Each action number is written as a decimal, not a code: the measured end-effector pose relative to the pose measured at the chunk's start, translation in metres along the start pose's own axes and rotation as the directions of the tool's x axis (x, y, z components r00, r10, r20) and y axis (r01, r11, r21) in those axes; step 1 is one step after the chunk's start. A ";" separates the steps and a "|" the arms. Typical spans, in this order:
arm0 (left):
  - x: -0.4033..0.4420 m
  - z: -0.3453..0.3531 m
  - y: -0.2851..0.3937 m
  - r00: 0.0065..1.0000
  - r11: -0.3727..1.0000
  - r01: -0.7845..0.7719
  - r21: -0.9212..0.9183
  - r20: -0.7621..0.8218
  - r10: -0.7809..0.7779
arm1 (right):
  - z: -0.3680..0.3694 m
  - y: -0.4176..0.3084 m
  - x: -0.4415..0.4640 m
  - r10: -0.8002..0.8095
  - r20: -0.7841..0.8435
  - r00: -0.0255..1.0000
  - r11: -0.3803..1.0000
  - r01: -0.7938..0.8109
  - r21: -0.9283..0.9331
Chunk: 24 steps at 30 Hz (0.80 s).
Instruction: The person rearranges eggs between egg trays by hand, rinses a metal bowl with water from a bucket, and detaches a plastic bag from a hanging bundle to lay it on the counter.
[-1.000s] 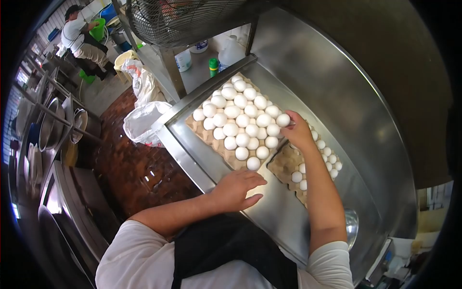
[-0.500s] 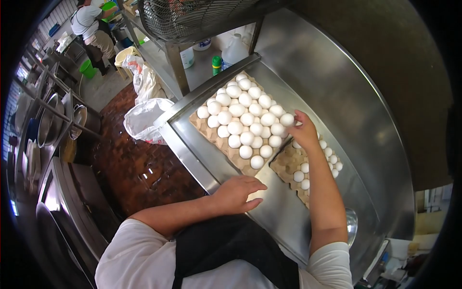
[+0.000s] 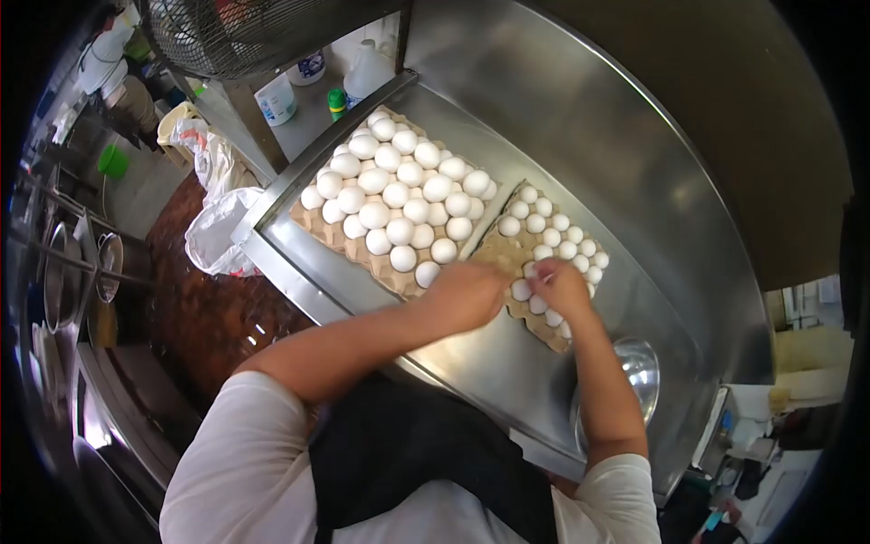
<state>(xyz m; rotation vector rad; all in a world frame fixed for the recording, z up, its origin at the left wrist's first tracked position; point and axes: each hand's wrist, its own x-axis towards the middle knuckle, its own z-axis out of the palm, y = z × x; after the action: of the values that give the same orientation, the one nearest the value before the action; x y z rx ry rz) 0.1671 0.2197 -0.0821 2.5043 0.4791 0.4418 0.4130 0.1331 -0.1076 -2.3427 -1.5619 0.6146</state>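
Note:
White eggs (image 3: 395,194) crowd a large cardboard egg tray (image 3: 322,238) on the steel counter. Beside it on the right lies a second cardboard tray (image 3: 497,247), with eggs in much of it and bare cells on its left side. My right hand (image 3: 564,288) is over this second tray, thumb and fingers closed around an egg, largely hidden by the fingers. My left hand (image 3: 471,296) hovers between the trays, by the second tray's left edge. Its fingers point to the right and are blurred, so their grip is unclear.
A metal bowl (image 3: 637,372) stands near my right forearm. The steel counter (image 3: 453,363) has a raised back wall. A fan (image 3: 245,36) and several bottles (image 3: 367,72) are at the far left. A white sack (image 3: 217,238) stands on the floor; a person (image 3: 109,68) works beyond.
My right hand has moved from the large tray's right corner to the second tray with an egg. My left hand has moved up and right towards the second tray. The view has shifted.

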 end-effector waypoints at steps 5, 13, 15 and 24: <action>0.110 0.032 -0.015 0.990 0.905 -0.042 0.424 0.140 -0.019 | 0.029 -0.035 -0.028 -0.097 -0.065 0.993 0.930 0.067 -0.362; 0.158 0.083 -0.024 0.928 0.740 0.072 0.669 0.227 -0.296 | 0.048 -0.021 -0.022 -0.064 -0.145 0.987 0.964 0.024 -0.264; 0.162 0.082 -0.019 0.906 0.713 0.110 0.693 0.224 -0.358 | 0.047 -0.022 -0.023 -0.095 -0.159 0.983 0.961 0.049 -0.271; 0.168 0.084 -0.045 0.920 0.751 0.060 0.658 0.256 -0.297 | 0.045 -0.005 -0.030 0.049 -0.376 0.925 0.940 0.084 0.329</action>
<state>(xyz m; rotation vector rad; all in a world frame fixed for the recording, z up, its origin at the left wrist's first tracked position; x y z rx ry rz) 0.3386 0.2887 -0.1394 3.0492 0.8325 -0.3140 0.3775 0.1070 -0.1390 -2.0333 -1.1927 0.3596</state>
